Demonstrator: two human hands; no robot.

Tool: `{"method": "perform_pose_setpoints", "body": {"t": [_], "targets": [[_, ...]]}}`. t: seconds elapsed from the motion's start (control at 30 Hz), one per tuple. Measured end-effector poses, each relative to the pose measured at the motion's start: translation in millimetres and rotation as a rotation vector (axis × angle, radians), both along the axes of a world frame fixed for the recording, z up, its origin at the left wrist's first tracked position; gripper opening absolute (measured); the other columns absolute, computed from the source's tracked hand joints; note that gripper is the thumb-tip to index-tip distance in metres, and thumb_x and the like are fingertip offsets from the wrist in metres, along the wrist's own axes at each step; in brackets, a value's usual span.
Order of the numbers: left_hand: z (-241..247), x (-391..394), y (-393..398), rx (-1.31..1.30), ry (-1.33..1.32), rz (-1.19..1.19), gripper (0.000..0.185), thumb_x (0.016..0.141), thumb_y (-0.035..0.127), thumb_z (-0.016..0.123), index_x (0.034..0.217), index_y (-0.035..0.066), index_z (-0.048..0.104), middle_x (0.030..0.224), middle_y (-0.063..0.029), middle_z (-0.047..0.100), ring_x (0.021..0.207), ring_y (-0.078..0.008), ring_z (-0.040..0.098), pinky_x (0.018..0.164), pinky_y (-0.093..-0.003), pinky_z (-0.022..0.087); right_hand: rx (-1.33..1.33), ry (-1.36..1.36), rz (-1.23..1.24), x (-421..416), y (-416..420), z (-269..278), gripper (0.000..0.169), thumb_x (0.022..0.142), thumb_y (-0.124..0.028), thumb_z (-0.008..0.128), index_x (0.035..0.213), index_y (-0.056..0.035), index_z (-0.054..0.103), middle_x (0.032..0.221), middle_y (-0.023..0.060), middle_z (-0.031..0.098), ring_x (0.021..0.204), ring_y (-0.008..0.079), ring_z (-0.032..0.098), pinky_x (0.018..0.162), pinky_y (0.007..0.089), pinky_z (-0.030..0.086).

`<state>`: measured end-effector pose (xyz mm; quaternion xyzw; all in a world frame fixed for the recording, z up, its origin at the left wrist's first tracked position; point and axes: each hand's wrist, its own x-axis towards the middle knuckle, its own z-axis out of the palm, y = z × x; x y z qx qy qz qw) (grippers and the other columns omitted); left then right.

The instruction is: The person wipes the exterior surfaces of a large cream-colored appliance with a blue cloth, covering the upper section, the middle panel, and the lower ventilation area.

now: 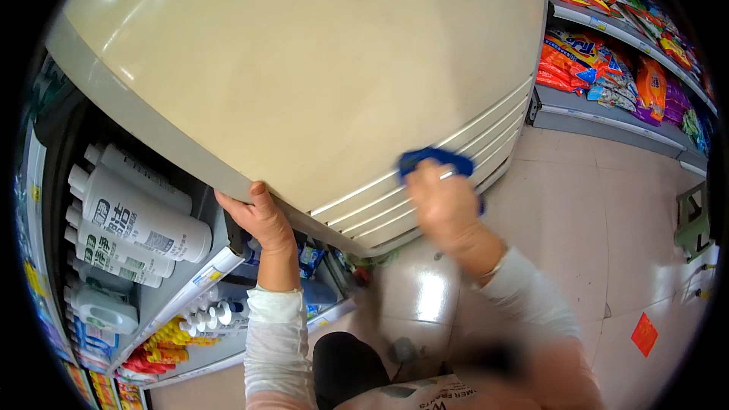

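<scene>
A large cream appliance panel [319, 68] with a grey side edge fills the upper middle. It looks like a floor-standing air conditioner, with a band of horizontal slots [370, 210] near its bottom. My right hand [444, 199], blurred and wearing a ring, presses a bunched dark blue cloth [435, 160] on that slotted band. Part of the cloth is hidden under the fingers. At the left, my left hand [262, 219] grips the grey edge [222, 173], thumb on the front corner and fingers along the side.
Shelves [188, 290] with white bottles [142, 216] stand close by my left arm. Bagged detergents [575, 60] fill shelving at the upper right. Glossy tiles [558, 222] cover the floor. A red paper square [644, 335] and a green plastic stool [692, 222] are at the right.
</scene>
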<state>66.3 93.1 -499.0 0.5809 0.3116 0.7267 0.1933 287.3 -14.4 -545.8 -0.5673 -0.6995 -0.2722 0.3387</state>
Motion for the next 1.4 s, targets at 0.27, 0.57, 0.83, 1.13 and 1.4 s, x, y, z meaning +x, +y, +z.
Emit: {"method": "perform_pose_setpoints", "body": {"t": [0.27,0.57,0.83,1.13,1.4], "targets": [[-6,2,8,-0.007,0.061,0.019,0.092,0.070,0.058,0.066,0.125,-0.006,0.028,0.121,-0.0150,0.041,0.110,-0.0219,0.042,0.095,-0.0333,0.033,0.171,-0.008,0.300,-96,21,-2,0.017,0.063,-0.017,0.054,0.074,-0.0055,0.059,0.074,0.0038,0.047,0.060,0.0166,0.047,0.042,0.0271,0.032],[-5,-5,4,0.056,0.105,0.084,0.086,0.075,0.060,0.059,0.125,-0.003,0.029,0.121,-0.0160,0.040,0.112,-0.0231,0.041,0.097,-0.0339,0.030,0.304,0.682,-0.422,113,23,-50,0.040,0.073,-0.006,0.053,0.113,-0.0106,0.054,0.109,0.0143,0.051,0.100,0.0333,0.051,0.088,0.0383,0.042],[-1,-1,6,0.078,0.124,0.066,0.083,0.076,0.060,0.058,0.121,-0.003,0.030,0.118,-0.0163,0.042,0.108,-0.0217,0.043,0.095,-0.0339,0.032,0.353,0.974,-0.505,144,46,-89,0.045,0.075,-0.005,0.052,0.120,-0.0068,0.052,0.124,0.0201,0.046,0.116,0.0337,0.044,0.097,0.0368,0.036],[-10,-10,11,0.047,0.119,0.081,0.065,0.082,0.056,0.054,0.106,-0.001,0.035,0.108,-0.0170,0.046,0.099,-0.0235,0.046,0.089,-0.0369,0.038,0.198,0.543,0.062,-103,11,-126,0.028,0.075,-0.025,0.066,0.096,-0.0068,0.060,0.097,0.0157,0.057,0.088,0.0305,0.054,0.078,0.0390,0.045],[-7,-10,7,0.044,0.135,0.092,0.067,0.080,0.060,0.053,0.104,0.000,0.035,0.102,-0.0153,0.046,0.093,-0.0199,0.047,0.085,-0.0333,0.040,0.486,1.026,-0.306,70,46,-146,0.044,0.072,-0.008,0.056,0.116,-0.0058,0.051,0.128,0.0206,0.041,0.115,0.0394,0.040,0.098,0.0455,0.033]]}}
